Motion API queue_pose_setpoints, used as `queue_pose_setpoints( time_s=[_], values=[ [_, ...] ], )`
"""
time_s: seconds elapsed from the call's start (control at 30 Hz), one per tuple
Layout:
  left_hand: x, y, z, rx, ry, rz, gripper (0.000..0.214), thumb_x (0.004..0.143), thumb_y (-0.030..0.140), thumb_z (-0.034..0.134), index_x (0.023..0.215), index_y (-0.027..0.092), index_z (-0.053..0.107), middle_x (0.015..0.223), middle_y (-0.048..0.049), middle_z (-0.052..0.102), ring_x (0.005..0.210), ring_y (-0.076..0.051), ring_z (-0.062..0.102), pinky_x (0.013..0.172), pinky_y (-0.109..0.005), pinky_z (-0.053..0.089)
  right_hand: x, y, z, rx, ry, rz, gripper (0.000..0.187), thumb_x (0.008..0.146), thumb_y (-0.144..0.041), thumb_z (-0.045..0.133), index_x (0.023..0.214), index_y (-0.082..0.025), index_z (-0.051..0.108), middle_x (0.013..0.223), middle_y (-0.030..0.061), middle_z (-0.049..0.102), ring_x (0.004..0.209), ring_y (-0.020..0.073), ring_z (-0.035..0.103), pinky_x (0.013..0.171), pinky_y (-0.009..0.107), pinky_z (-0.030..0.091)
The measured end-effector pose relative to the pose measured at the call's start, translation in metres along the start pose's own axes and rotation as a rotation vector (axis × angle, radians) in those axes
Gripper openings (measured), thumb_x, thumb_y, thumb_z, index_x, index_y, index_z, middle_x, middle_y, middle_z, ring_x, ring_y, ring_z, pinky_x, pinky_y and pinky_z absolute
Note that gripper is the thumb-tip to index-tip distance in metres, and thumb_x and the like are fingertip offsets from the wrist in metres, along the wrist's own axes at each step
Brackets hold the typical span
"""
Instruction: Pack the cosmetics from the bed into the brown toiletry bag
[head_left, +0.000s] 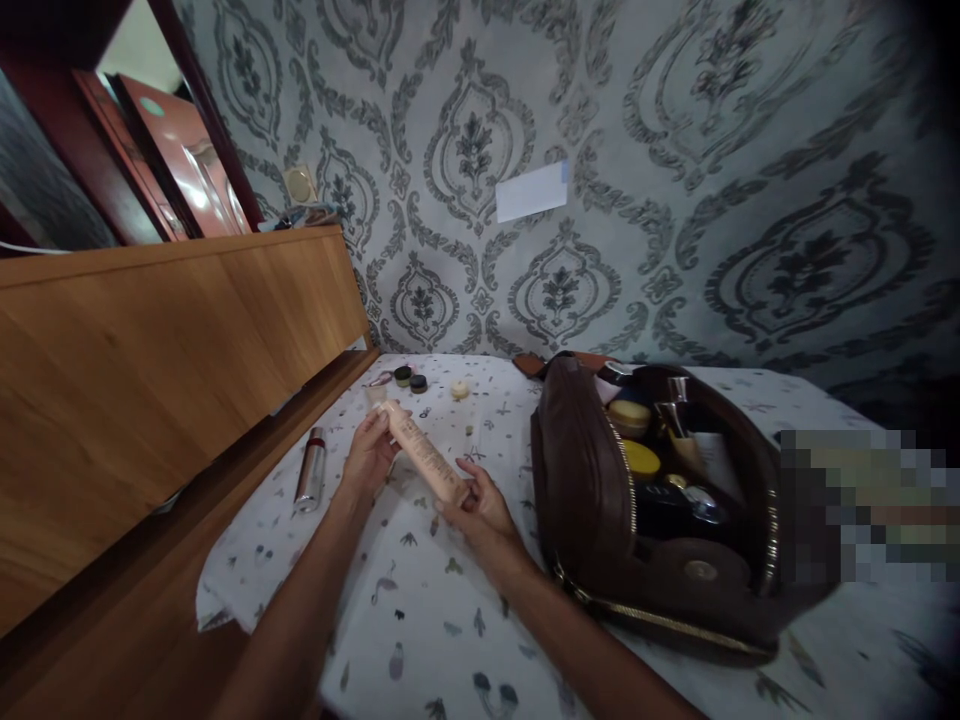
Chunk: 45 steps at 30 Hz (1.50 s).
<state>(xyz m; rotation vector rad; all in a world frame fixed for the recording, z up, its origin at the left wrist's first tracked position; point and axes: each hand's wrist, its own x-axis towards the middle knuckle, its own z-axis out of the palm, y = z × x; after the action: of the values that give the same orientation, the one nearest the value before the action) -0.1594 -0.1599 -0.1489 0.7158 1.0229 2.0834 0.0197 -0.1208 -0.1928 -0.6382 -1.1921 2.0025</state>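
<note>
A long beige cosmetic bottle with small print along its side is tilted between my two hands above the patterned white sheet. My left hand is closed around its upper left end. At the lower right end, the fingers of my right hand grip it. To the left of my left hand, a silver cylinder with a red band lies on the sheet. Right of my right hand stands an open brown zippered bag, with several cosmetics inside, among them a yellow round lid.
Small dark round jars and a cream-coloured round piece sit on the sheet towards the wall. A wooden board borders the left side. Patterned wallpaper rises behind, with a white paper on it.
</note>
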Motion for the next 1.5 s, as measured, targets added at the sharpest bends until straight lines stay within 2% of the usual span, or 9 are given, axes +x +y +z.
queue_pose_setpoints(
  time_s=[0.27,0.47,0.63,0.87,1.03,1.13,1.23,1.37,1.5],
  values=[
    [-0.003,0.006,0.005,0.039,-0.010,0.024,0.042,0.067,0.035,0.084,0.101,0.017,0.068,0.095,-0.0062,0.075,0.079,-0.016,0.067,0.067,-0.025,0.053,0.001,0.003,0.000,0.021,0.028,-0.008,0.076,0.051,-0.028,0.079,0.120,-0.019,0.050,0.084,-0.0024,0.058,0.066,0.0135,0.057,0.056,0.023,0.044],
    [0.000,0.010,0.014,0.114,-0.004,0.066,0.044,0.067,0.037,0.084,0.103,0.017,0.069,0.098,-0.0073,0.075,0.085,-0.016,0.067,0.072,-0.025,0.053,0.003,0.002,0.000,0.082,0.002,0.019,0.056,0.050,-0.027,0.076,0.102,-0.019,0.057,0.085,0.0002,0.062,0.062,0.0122,0.054,0.052,0.023,0.041],
    [0.003,0.013,0.026,0.158,-0.064,0.072,0.043,0.071,0.036,0.081,0.107,0.017,0.068,0.100,-0.0073,0.074,0.086,-0.016,0.067,0.070,-0.023,0.052,0.003,0.001,0.002,0.088,-0.018,-0.048,0.046,0.050,-0.026,0.076,0.090,-0.021,0.054,0.080,-0.0025,0.061,0.062,0.0119,0.054,0.050,0.021,0.040],
    [0.005,0.013,0.035,0.181,-0.066,0.064,0.042,0.069,0.037,0.082,0.103,0.017,0.069,0.095,-0.0056,0.073,0.084,-0.016,0.067,0.071,-0.023,0.053,0.001,-0.004,0.005,0.040,0.044,-0.069,0.046,0.051,-0.022,0.071,0.091,-0.022,0.049,0.077,-0.0039,0.059,0.059,0.0120,0.053,0.048,0.022,0.041],
    [0.004,0.026,0.050,0.267,-0.114,0.109,0.040,0.068,0.038,0.083,0.100,0.017,0.070,0.091,-0.0051,0.073,0.078,-0.015,0.068,0.064,-0.021,0.052,0.000,-0.004,0.005,0.054,0.020,-0.060,0.047,0.052,-0.023,0.071,0.094,-0.023,0.048,0.080,-0.0031,0.058,0.059,0.0126,0.054,0.045,0.021,0.039],
    [0.005,0.041,0.068,0.321,-0.152,0.174,0.042,0.067,0.038,0.083,0.100,0.016,0.070,0.091,-0.0055,0.073,0.078,-0.016,0.068,0.064,-0.020,0.052,0.000,-0.002,0.005,0.103,0.019,-0.047,0.055,0.051,-0.024,0.073,0.099,-0.024,0.046,0.081,-0.0041,0.055,0.058,0.0115,0.053,0.043,0.021,0.038],
    [0.006,0.059,0.095,0.296,-0.179,0.233,0.041,0.067,0.039,0.084,0.099,0.018,0.069,0.092,-0.0051,0.073,0.076,-0.016,0.068,0.065,-0.023,0.054,0.001,0.000,0.005,0.151,0.031,-0.027,0.059,0.050,-0.024,0.074,0.101,-0.025,0.045,0.077,-0.0066,0.050,0.052,0.0098,0.050,0.042,0.021,0.037],
    [0.007,0.079,0.144,0.244,-0.253,0.339,0.037,0.068,0.041,0.083,0.092,0.017,0.069,0.087,-0.0040,0.072,0.070,-0.014,0.065,0.063,-0.023,0.055,0.001,0.002,0.004,0.149,-0.008,-0.036,0.055,0.053,-0.024,0.072,0.102,-0.023,0.047,0.076,-0.0067,0.051,0.052,0.0092,0.053,0.044,0.021,0.038],
    [0.005,0.083,0.198,0.219,-0.328,0.458,0.031,0.071,0.040,0.081,0.086,0.017,0.068,0.088,-0.0033,0.070,0.076,-0.013,0.065,0.068,-0.022,0.054,0.003,0.005,0.004,0.123,-0.022,-0.029,0.050,0.055,-0.025,0.070,0.099,-0.022,0.049,0.073,-0.0080,0.052,0.049,0.0079,0.053,0.043,0.020,0.036]
  ],
)
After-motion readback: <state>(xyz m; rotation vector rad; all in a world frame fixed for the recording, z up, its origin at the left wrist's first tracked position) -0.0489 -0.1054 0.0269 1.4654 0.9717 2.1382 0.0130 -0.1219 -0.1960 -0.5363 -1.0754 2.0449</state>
